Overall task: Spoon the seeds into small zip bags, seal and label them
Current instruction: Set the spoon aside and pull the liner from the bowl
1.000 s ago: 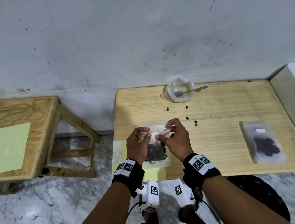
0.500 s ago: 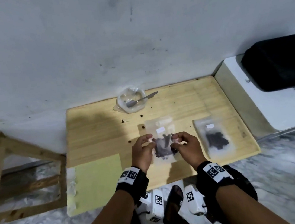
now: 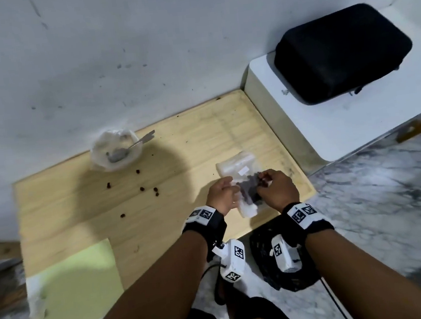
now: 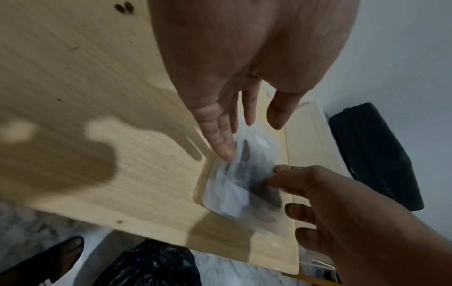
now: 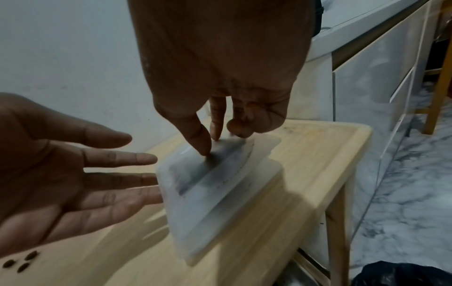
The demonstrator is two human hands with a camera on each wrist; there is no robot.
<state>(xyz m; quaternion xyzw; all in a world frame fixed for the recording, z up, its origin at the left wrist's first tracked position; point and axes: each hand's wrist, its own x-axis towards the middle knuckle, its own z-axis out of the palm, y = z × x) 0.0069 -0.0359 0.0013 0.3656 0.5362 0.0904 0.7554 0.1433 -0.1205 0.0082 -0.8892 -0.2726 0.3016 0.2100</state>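
Observation:
A clear zip bag of dark seeds (image 3: 247, 194) with a small white label lies at the wooden table's (image 3: 79, 213) right front corner, over a second seed bag (image 5: 244, 195). My right hand (image 3: 263, 179) pinches the top bag's right side between thumb and forefinger (image 5: 212, 143). My left hand (image 3: 229, 187) has straight fingers (image 4: 227, 152) that touch the bag's left edge. A white bowl (image 3: 104, 158) with a metal spoon (image 3: 139, 141) in it stands at the back by the wall. Loose seeds (image 3: 142, 189) are scattered in front of it.
A pale green sheet (image 3: 74, 285) hangs over the table's front left corner. A white unit (image 3: 332, 132) with a black case (image 3: 341, 50) on it stands right of the table. A black plastic bag (image 3: 269, 270) sits on the marble floor below my wrists.
Both hands carried the seed bag from the table's front middle to the right and set it over the other bag. My left hand's fingers have straightened.

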